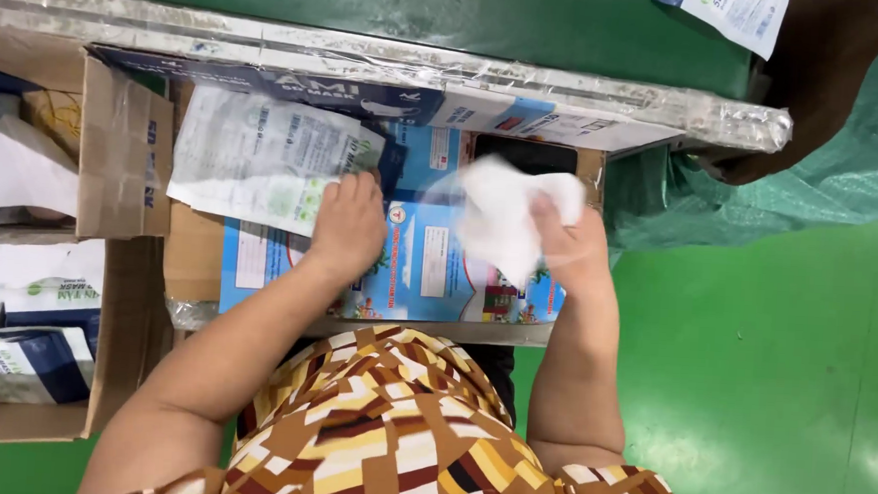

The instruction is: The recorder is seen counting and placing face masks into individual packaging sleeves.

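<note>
Pressing down on printed plastic pouch (263, 158), left hand (348, 224) is lying flat, fingers spread, at pouch's lower right corner. Right hand (571, 246) is gripping white face mask (506, 212) above blue printed sheet (428, 256) on desk (369, 53). Cardboard box (123, 160) is sitting left of pouch.

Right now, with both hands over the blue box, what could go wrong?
1. The white mask in the right hand looks bunched in a loose grip; it might crease or slip.
2. The left hand pins only one corner of the pouch, whose other end overhangs the cardboard flap; it could slide off.
3. The blue box sits at the table's near edge and might get nudged off.
</note>
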